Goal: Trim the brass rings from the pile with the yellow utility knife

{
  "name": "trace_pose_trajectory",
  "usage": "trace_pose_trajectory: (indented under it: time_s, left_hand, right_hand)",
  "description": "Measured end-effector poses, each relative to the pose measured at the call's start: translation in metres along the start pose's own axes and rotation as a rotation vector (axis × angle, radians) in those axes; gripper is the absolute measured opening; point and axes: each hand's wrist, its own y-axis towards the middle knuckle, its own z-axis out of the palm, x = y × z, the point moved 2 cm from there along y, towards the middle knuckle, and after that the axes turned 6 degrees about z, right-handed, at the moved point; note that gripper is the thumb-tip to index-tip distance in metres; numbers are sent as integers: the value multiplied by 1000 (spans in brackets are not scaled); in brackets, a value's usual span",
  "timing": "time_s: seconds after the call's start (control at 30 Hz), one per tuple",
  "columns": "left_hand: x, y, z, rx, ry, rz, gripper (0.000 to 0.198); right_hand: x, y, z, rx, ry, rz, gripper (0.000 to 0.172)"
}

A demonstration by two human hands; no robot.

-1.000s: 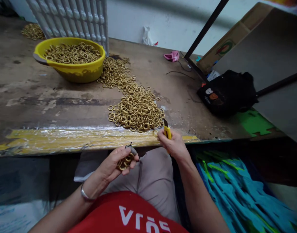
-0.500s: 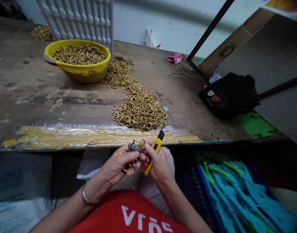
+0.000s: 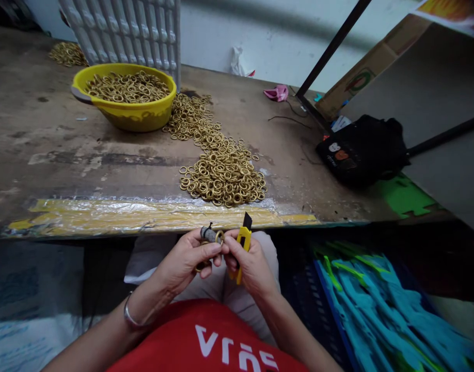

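My left hand (image 3: 185,261) is closed around a grey rod (image 3: 208,234) that carries a stack of gold rings (image 3: 201,265), held over my lap just below the bench edge. My right hand (image 3: 249,264) grips a yellow utility knife (image 3: 241,244) with its dark tip pointing up, and its fingertips pinch one gold ring (image 3: 220,237) at the rod's end. The two hands touch each other. A heap of loose gold rings (image 3: 221,175) lies on the wooden bench (image 3: 85,155) right in front of them.
A yellow basin (image 3: 124,111) full of rings stands at the back left beside a white plastic crate (image 3: 132,26). A black bag (image 3: 363,150) sits at the right, a pink scrap (image 3: 276,93) further back. Blue and green foam pieces (image 3: 380,310) lie below right.
My right hand came back from the bench edge with a ring and the knife and met my left hand at the rod. The ring now sits at the rod's end.
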Motion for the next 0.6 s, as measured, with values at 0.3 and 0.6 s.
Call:
trace_pose_trajectory:
  time_s: [0.3,0.6]
  left_hand:
    - [-3,-1,-5,-52,211,83,25]
    - [-18,-3,-4,-38,583,85,21]
  right_hand:
    - [30,-24,-12,-11,-1199,-403,28]
    - [25,-11,-11,-105,-1493,-417,23]
